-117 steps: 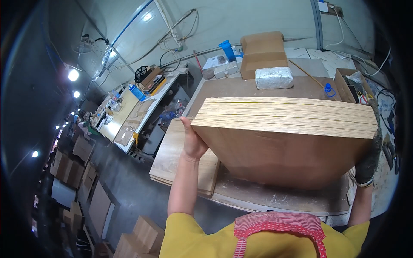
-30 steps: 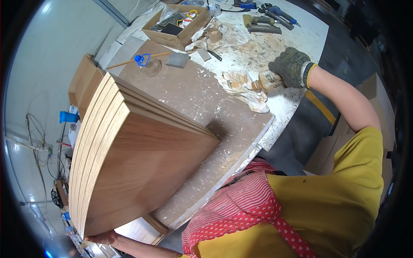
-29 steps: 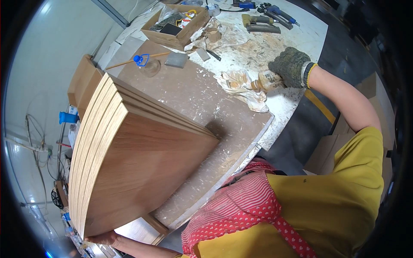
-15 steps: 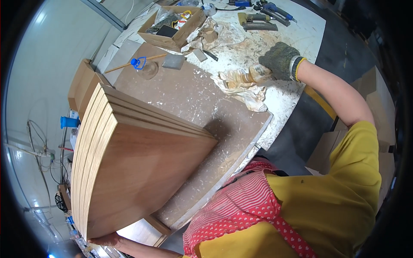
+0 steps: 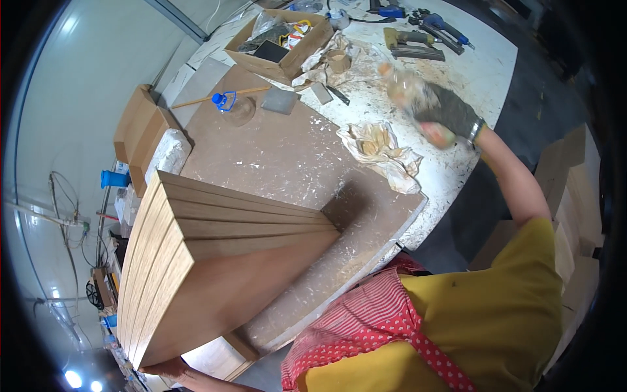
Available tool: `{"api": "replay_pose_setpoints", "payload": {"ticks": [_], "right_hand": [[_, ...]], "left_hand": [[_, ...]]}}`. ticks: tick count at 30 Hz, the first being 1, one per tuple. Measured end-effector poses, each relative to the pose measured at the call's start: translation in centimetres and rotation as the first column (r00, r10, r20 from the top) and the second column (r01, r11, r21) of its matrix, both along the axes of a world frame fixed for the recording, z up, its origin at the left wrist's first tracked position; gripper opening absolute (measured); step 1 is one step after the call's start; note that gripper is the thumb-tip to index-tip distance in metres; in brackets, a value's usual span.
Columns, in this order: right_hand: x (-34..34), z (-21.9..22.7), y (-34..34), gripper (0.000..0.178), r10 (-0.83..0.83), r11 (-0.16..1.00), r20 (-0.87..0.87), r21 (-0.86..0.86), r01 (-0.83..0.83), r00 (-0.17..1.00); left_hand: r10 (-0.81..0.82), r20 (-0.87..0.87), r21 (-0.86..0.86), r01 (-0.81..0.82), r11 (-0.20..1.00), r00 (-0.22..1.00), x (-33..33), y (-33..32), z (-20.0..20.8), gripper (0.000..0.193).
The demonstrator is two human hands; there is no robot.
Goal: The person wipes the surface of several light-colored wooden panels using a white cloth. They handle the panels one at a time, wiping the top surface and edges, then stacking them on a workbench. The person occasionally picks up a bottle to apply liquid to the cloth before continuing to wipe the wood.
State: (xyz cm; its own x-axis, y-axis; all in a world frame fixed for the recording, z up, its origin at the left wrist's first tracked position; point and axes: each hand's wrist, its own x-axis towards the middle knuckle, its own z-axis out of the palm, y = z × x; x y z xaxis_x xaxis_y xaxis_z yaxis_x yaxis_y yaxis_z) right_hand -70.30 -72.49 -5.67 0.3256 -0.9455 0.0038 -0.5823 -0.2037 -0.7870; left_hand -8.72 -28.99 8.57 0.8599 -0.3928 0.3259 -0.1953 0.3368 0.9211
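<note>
A stack of several wooden boards [image 5: 235, 281] with pale edges stands tilted on the brown-topped table [image 5: 287, 157]. My bare left hand [image 5: 164, 370] holds the stack at its lower near corner; most of the fingers are hidden behind the wood. Over the table's right part, my right hand [image 5: 450, 111], in a dark grey glove, is closed around what looks like a clear plastic bottle [image 5: 406, 88]. Motion blurs the bottle, and an orange-red patch shows beside the glove. Just left of and below that hand lies a crumpled, stained white rag [image 5: 379, 150].
At the back stands a cardboard box [image 5: 281, 62] of odds and ends. Nail guns [image 5: 418, 47] lie at the far right. A blue-capped clear jug [image 5: 234, 108], a wooden stick [image 5: 196, 100], a grey block [image 5: 279, 101] and a tape roll [image 5: 338, 61] are on the table.
My right hand has picked the bottle up off the rag and swung it away to the right and back. The board stack has tipped, showing more of its top edges; my view has shifted slightly.
</note>
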Motion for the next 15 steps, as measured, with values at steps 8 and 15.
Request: {"api": "replay_pose_setpoints", "payload": {"ticks": [8,15], "right_hand": [[10.2,-8.4,-9.8,0.074,-0.276,0.909,0.119,-0.291,0.3,0.954],[5.6,-16.5,-8.2,0.059,-0.158,0.911,-0.007,-0.387,0.143,0.987]], "left_hand": [[-0.145,-0.032,-0.023,0.144,0.989,0.989,4.1,5.2,-1.8,0.093],[-0.016,-0.024,-0.037,0.015,0.999,1.0,0.8,1.6,-1.3,0.105]]}}
